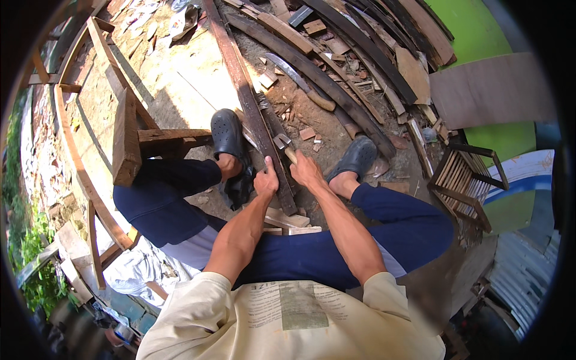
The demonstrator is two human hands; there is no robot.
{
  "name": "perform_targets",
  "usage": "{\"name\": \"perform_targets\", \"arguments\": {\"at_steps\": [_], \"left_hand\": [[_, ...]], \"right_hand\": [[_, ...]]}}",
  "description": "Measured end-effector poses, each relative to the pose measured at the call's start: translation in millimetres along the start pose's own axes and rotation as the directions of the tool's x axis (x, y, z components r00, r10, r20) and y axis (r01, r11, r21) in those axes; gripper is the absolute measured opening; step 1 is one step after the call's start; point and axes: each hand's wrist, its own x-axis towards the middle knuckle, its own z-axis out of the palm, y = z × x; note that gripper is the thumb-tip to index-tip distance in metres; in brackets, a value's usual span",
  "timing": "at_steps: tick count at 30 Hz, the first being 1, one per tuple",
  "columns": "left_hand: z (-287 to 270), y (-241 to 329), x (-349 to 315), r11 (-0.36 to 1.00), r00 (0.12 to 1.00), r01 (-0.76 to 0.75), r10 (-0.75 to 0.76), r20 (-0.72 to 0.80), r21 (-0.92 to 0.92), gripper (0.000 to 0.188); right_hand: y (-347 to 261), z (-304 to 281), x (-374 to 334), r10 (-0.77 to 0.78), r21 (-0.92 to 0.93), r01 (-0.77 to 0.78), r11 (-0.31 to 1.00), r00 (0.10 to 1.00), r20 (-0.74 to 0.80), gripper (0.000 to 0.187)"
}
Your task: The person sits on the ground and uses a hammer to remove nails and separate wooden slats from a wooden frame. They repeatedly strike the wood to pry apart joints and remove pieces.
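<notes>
A long reddish-brown plank (pixel 242 90) runs away from me between my feet, its near end between my forearms. My right hand (pixel 306 170) is wrapped round the wooden handle of a hammer (pixel 282 141), whose metal head rests at or just above the plank's right side. My left hand (pixel 266 180) lies closed against the plank near that head, thumb pointing forward; what its fingers hold, if anything, is hidden. A thin light strip (pixel 249 137) shows along the plank's left side, beside my left shoe (pixel 227 133).
Beyond my right shoe (pixel 355 159) lie a curved machete (pixel 290 71) and several dark beams (pixel 282 51). A wooden frame (pixel 126 138) stands against my left leg. To the right is a small slatted wooden piece (pixel 465 182). Wood scraps (pixel 288 217) lie close to me.
</notes>
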Motion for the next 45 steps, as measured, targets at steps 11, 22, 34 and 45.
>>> {"name": "perform_targets", "arguments": {"at_steps": [11,22,34,45], "left_hand": [[14,-1,2,0.977,0.996,0.047,-0.061,-0.063,-0.208,0.107],[6,-8,12,0.998,0.996,-0.032,0.028,-0.082,-0.054,0.107],[17,1,17,0.989,0.999,0.033,-0.031,0.013,-0.143,0.111],[14,19,9,0.991,0.985,-0.044,0.064,0.159,-0.126,0.111]], "right_hand": [[-54,-37,2,-0.154,0.354,0.403,0.844,0.814,-0.560,0.036],[5,-8,-1,0.154,0.116,-0.148,0.982,0.987,-0.042,0.034],[-12,-7,15,0.065,0.305,0.030,0.952,0.952,-0.298,0.042],[44,42,1,0.272,0.257,-0.253,0.933,0.961,-0.042,0.089]]}}
